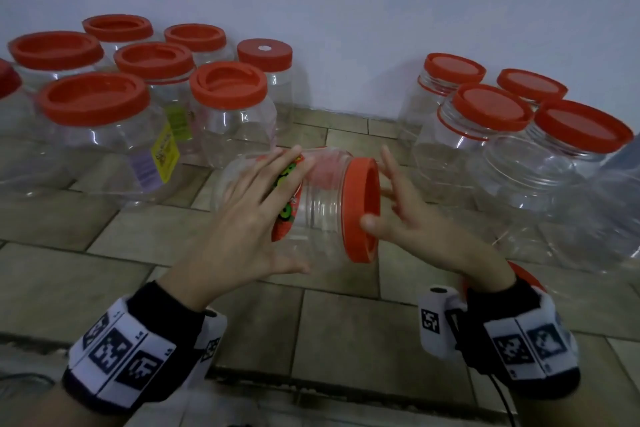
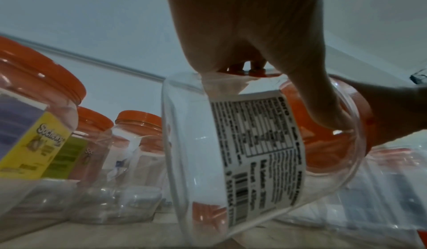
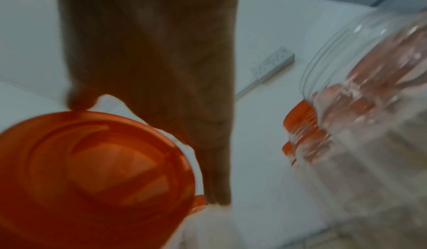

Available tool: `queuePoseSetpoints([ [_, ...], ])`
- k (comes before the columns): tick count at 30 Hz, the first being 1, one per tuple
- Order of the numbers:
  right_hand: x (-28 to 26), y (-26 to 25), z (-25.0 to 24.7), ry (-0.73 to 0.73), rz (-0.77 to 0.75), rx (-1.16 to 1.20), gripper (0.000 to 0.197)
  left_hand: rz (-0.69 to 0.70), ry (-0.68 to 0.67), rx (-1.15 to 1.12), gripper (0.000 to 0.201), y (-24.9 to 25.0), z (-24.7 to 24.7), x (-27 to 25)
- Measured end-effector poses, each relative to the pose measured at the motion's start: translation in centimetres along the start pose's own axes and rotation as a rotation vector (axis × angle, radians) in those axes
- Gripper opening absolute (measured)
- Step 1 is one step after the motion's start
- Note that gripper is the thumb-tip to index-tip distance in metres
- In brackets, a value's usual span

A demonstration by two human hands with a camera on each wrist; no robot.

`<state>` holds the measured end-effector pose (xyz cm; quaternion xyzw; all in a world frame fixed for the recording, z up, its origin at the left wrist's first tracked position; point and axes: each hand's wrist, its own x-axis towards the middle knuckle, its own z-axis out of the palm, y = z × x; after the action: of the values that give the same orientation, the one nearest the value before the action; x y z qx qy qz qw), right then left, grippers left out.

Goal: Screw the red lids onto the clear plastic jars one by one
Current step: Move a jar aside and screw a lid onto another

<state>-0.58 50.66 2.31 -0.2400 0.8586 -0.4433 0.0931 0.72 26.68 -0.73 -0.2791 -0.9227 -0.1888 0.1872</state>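
Tiled floor carries one group of capped jars at 10 o'clock and a second group at 2 o'clock. At centre the clear jar is held on its side, mouth toward 3 o'clock, with the red lid on it. The left hand grips the body, fingers spread wide, thumb beneath. The right hand is splayed, thumb touching the lid rim.

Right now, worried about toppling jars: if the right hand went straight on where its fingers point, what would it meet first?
The right hand touches the red lid; past its rim the way looks free to the wall, though depth is unclear.
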Motion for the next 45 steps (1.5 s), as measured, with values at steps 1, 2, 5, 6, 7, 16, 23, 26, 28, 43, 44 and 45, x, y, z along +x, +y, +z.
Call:
queuePoseSetpoints([
  [1, -0.2, 0.1, -0.2, -0.018, -0.032, -0.052, 0.106, -0.011, 0.003, -0.022, 0.116, 0.1, -0.1, -0.1],
  [2, -0.4, 0.3, -0.3, -0.032, -0.068, -0.093, 0.116, -0.01, 0.007, -0.03, 0.115, 0.2, -0.1, -0.2],
  [5, -0.6, 0.0, 0.3, 0.019, -0.039, -0.108, 0.115, 0.014, 0.005, -0.007, 0.115, 0.6, 0.0, -0.6],
  [6, -0.5, -0.2, 0.7, 0.061, 0.031, -0.067, 0.108, 0.017, 0.0, -0.008, 0.115, 0.6, 0.1, -0.7],
  [7, -0.4, -0.5, 1.1, 0.083, 0.107, -0.023, 0.1, 0.02, -0.005, -0.012, 0.114, 0.6, 0.1, -0.9],
  [16, -0.3, -2.3, 3.0, -0.015, 0.013, -0.05, 0.116, -0.008, -0.012, -0.147, 0.117, -1.4, -1.6, -2.8],
  [23, 0.0, -4.3, 6.6, 0.214, 0.254, 0.069, 0.097, -0.082, 0.064, -0.197, 0.117, -1.6, -2.0, -5.3],
  [26, -0.3, -4.9, 6.9, 0.384, 0.128, 0.123, 0.058, -0.148, 0.118, -0.377, 0.118, -2.5, -3.3, -5.5],
  [28, -0.5, -5.2, 7.1, 0.461, 0.128, 0.088, 0.047, -0.214, 0.155, -0.483, 0.119, -3.6, -3.9, -5.5],
  [43, -3.2, -4.1, 10.6, 0.414, 0.247, -0.159, 0.04, -0.463, 0.222, -0.745, 0.124, -11.1, -3.1, -7.3],
  [44, -3.3, -3.9, 10.7, 0.397, 0.249, -0.183, 0.039, -0.464, 0.226, -0.759, 0.123, -11.2, -3.0, -7.3],
  [45, -3.4, -3.7, 10.8, 0.381, 0.252, -0.199, 0.038, -0.464, 0.23, -0.773, 0.122, -11.4, -3.0, -7.2],
])
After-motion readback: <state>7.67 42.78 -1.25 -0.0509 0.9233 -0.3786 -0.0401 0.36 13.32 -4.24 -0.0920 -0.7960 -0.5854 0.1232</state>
